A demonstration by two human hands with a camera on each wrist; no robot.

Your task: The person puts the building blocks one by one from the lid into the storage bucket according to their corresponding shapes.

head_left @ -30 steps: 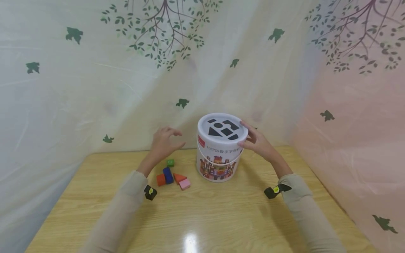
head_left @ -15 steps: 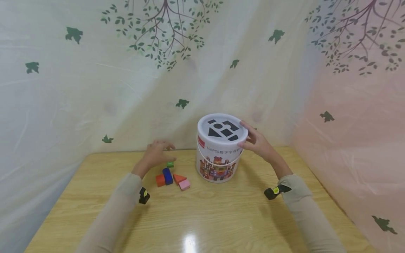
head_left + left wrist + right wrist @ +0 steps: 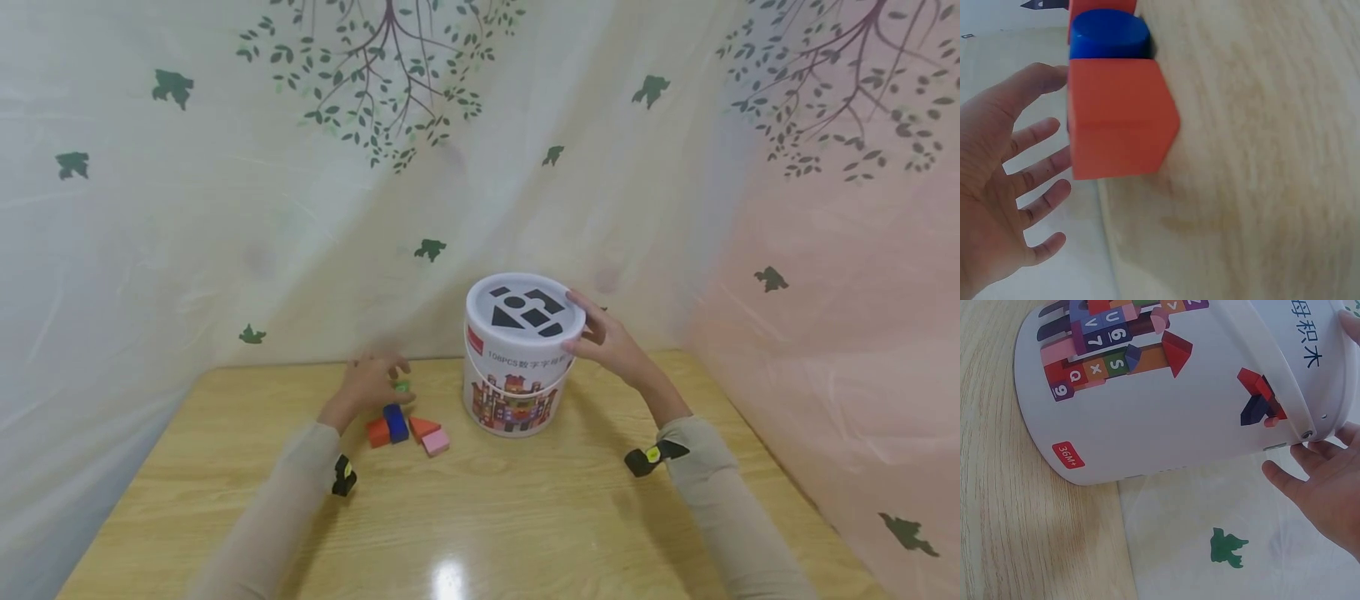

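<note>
In the head view my left hand (image 3: 371,383) is low over the table at the left, thumb and fingers parted on either side of a small green block (image 3: 402,387). The left wrist view shows its fingers (image 3: 1044,200) spread, with an orange-red block (image 3: 1119,119) and a blue block (image 3: 1110,34) in front; the green block is hidden there. My right hand (image 3: 609,346) holds the upper right side of a white toy-block bucket (image 3: 517,392), thumb in front and fingers around the rim. The bucket stands upright, its lid (image 3: 489,318) on, with several shaped holes.
Nearer me than the green block lie a red block (image 3: 378,432), a blue block (image 3: 396,423), an orange triangular block (image 3: 423,428) and a pink block (image 3: 436,442). The wooden table (image 3: 480,517) meets a leaf-patterned cloth (image 3: 337,250) at its back edge.
My left hand has moved left and down from beside the bucket to the green block. The right hand keeps its hold on the bucket, which has not moved.
</note>
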